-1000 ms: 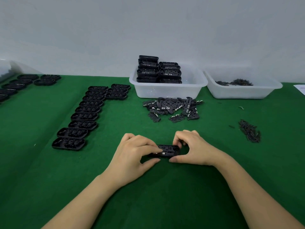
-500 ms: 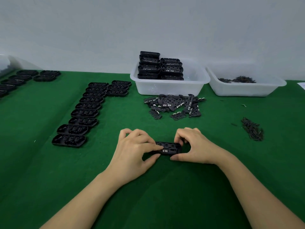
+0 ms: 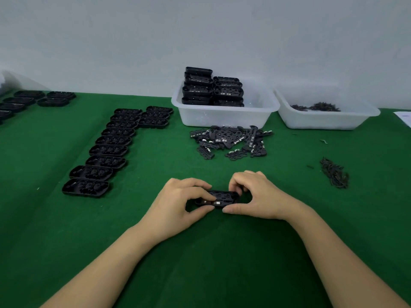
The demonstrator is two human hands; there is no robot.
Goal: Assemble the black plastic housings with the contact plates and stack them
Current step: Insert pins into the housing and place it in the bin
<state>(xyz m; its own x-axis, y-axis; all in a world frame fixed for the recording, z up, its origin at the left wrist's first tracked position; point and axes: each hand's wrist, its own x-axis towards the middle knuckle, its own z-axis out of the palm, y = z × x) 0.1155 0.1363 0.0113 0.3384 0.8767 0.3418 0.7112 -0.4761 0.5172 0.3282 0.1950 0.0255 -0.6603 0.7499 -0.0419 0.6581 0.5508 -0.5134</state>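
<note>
Near the centre of the frame, slightly low, we hold one black housing (image 3: 222, 197) between both hands on the green table cover (image 3: 222, 252). Our left hand (image 3: 178, 203) pinches its left end, thumb below and forefinger curled over the top, where small metal contacts show. Our right hand (image 3: 255, 196) grips the right end, thumb along the near edge and fingers curled over the far edge. The housing lies flat, long side across the frame, and we cannot tell whether it touches the cloth. Above it, in the middle of the frame, lies a loose heap of contact plates (image 3: 231, 141), just in front of a white bin (image 3: 224, 116) holding stacked housings (image 3: 211, 90). To the left of centre a row of open housings (image 3: 106, 152) runs diagonally up from the lower left, with a short second column at its upper end. More housings (image 3: 33, 101) sit at the far left edge. At the upper right a second white bin (image 3: 327, 118) holds small dark parts, and a small pile of dark pieces (image 3: 334, 173) lies on the cloth at the right.
</note>
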